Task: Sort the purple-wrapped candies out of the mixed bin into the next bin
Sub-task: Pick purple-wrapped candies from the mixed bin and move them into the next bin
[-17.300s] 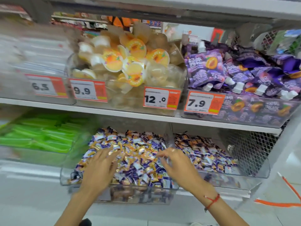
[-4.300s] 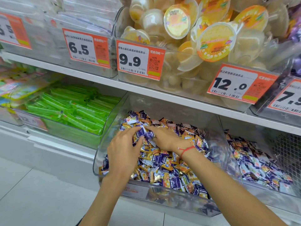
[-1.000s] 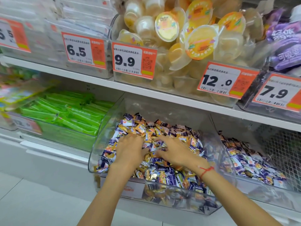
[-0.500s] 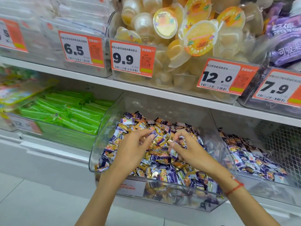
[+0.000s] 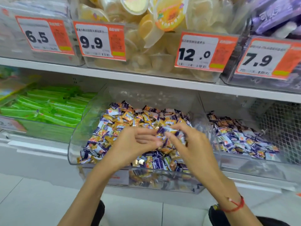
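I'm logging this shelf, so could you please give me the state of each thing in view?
Mixed bin: heaped with purple and orange candies.
Next bin: partly filled, mostly purple candies.
Right hand: pinching a purple candy above the mixed bin.
Left hand: open, fingers beside that candy.
Green packs: stacked in their bin.

My hands: two, left hand [image 5: 130,144] and right hand [image 5: 192,147]
Price tags: four
Lower-shelf bins: three
Wrist strings: one
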